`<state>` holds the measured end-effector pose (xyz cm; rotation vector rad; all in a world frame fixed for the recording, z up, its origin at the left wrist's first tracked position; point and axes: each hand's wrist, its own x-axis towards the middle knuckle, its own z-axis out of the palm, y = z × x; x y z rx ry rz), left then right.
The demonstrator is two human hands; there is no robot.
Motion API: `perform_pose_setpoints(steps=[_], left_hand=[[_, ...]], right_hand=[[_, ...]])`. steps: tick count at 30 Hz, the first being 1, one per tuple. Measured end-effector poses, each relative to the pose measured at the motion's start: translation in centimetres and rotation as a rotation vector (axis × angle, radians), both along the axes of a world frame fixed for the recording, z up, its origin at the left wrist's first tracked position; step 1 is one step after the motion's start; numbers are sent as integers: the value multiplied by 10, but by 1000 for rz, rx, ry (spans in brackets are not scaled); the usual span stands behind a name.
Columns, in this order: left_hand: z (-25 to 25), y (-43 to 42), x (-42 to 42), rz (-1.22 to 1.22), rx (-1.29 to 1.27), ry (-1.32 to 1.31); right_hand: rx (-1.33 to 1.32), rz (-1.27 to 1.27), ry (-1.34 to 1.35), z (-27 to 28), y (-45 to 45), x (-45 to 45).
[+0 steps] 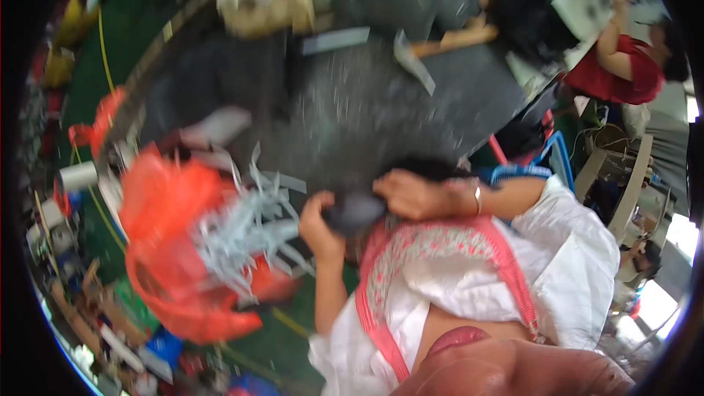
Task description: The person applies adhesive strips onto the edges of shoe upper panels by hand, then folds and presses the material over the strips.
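My left hand (320, 224) is closed on the left edge of a dark, smooth, rounded piece (356, 211), held in front of my chest near the table's edge. My right hand (414, 194) is curled at that piece's right end, fingers bent in. Motion blur hides the fingertips and the exact kind of piece. Black material (422, 167) lies just beyond my right hand. Left of my left hand, a red plastic bag (172, 191) holds a tangle of pale strips (246, 231).
On the dark round table (359, 110) lie black material (213, 81), a pale strip (336, 40) and a wooden-handled tool (455, 40). A yellowish bundle (264, 0) stands at the far side. A blue stool (557, 158) and a person in red (620, 66) are at the right.
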<state>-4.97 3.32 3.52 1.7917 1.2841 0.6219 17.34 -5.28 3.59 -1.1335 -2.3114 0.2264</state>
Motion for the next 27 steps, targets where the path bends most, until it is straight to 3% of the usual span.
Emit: perform_pose_setpoints(steps=[6, 12, 17, 20, 27], left_hand=[[-14, -1, -4, -18, 71, -31], [-12, 4, -5, -100, 158, 73], [-25, 7, -10, -135, 158, -11], [-5, 7, -2, -164, 196, 104], [-13, 5, -5, -148, 153, 122]], right_hand=[[19, -39, 133, -22, -6, -2], [53, 11, -17, -24, -4, -7], [57, 14, -4, -26, -5, -7], [71, 10, -8, -30, -7, -9], [124, 27, -24, -33, -4, -9]])
